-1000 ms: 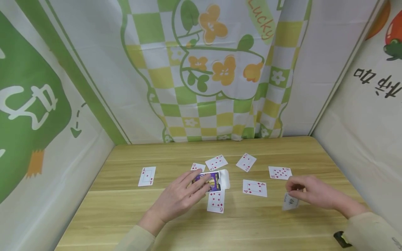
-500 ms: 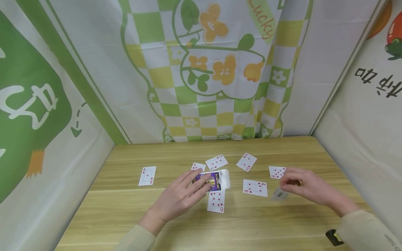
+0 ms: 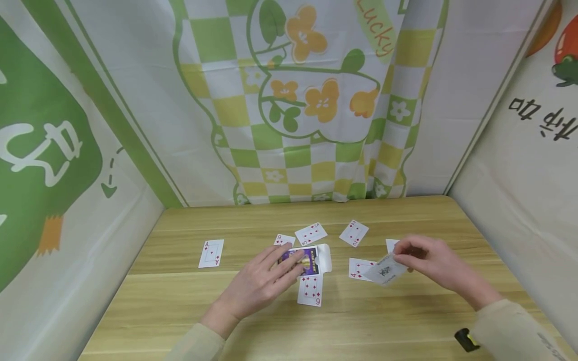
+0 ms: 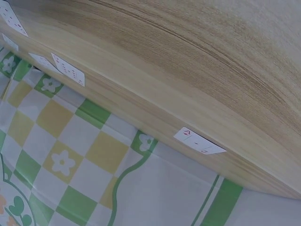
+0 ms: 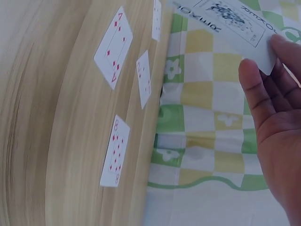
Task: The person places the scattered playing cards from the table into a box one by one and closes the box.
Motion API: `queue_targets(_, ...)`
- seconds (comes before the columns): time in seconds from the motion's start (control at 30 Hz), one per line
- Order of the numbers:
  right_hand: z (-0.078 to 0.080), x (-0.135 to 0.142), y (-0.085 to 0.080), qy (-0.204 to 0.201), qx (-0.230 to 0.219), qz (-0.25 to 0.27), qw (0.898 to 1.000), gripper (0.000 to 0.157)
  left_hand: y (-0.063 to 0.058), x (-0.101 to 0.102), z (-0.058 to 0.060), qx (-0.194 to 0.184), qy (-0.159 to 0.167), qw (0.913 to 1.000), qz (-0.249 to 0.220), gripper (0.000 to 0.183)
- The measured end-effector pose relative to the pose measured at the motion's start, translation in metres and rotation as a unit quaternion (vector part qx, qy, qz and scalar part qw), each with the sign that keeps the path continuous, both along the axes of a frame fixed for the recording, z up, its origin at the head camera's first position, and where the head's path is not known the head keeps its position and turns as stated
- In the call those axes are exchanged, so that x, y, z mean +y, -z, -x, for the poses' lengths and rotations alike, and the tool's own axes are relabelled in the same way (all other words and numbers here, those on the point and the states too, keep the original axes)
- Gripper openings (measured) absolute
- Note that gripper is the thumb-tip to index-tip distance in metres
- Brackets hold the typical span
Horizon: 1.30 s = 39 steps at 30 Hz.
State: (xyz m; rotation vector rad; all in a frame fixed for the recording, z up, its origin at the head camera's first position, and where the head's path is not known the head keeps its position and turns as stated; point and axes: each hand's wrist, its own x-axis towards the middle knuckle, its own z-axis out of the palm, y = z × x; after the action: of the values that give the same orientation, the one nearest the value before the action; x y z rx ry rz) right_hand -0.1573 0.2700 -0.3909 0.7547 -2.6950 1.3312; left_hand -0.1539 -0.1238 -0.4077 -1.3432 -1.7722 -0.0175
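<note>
My right hand (image 3: pixel 429 260) pinches a joker card (image 3: pixel 384 271) by its edge between thumb and fingers. In the right wrist view the joker (image 5: pixel 235 21) shows its black-and-white print, and the thumb and fingertips meet at one corner. The card overlaps the four of diamonds (image 3: pixel 356 269) in the head view. My left hand (image 3: pixel 262 283) rests on a purple card box (image 3: pixel 311 260), its fingers laid nearly straight across the top; the thumb is mostly hidden. The box has a white flap (image 3: pixel 324 257) standing out on the right. Under the box's near side, a six of diamonds (image 3: pixel 310 292) sticks out.
Other diamond cards lie face up on the wooden table (image 3: pixel 180 301): an ace (image 3: pixel 210 253) at left, a nine (image 3: pixel 283 240), a low-numbered card (image 3: pixel 311 233), a two (image 3: pixel 354 233) and an eight (image 5: pixel 115 150). Printed fabric (image 3: pixel 280 170) hangs behind the table's far edge.
My right hand has moved left with the joker, which has come over the four of diamonds and turned more into view. The left hand and box stay in place.
</note>
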Motion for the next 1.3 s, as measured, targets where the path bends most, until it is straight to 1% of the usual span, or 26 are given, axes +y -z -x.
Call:
queue_targets(0.1, 0.0, -0.004, -0.001, 0.007, -0.026, 0.02, 0.999, 0.007, 0.002, 0.0, 0.0, -0.003, -0.001, 1.0, 0.001, 0.028)
queue_targets(0.3, -0.001, -0.014, -0.005, 0.019, -0.047, 0.047, 0.998, 0.013, 0.003, 0.001, 0.001, -0.011, -0.003, 0.9999, 0.004, 0.029)
queue_targets(0.53, -0.002, -0.028, -0.012, 0.019, -0.054, 0.078, 0.995, 0.016, 0.003, 0.002, 0.001, -0.017, -0.007, 0.9998, 0.005, 0.031)
queue_targets(0.8, -0.006, -0.041, -0.018, 0.028, -0.053, 0.111, 0.992, 0.019, 0.002, 0.004, 0.002, -0.01, -0.004, 0.9999, 0.005, 0.03)
queue_targets(1.03, -0.008, -0.051, -0.015, 0.03, -0.06, 0.12, 0.991, 0.019, -0.002, 0.006, 0.0, -0.001, 0.002, 1.0, 0.002, 0.028)
queue_targets(1.3, -0.008, -0.059, -0.007, 0.016, -0.078, 0.141, 0.987, 0.019, -0.004, 0.008, 0.0, 0.005, 0.006, 1.0, -0.002, 0.026)
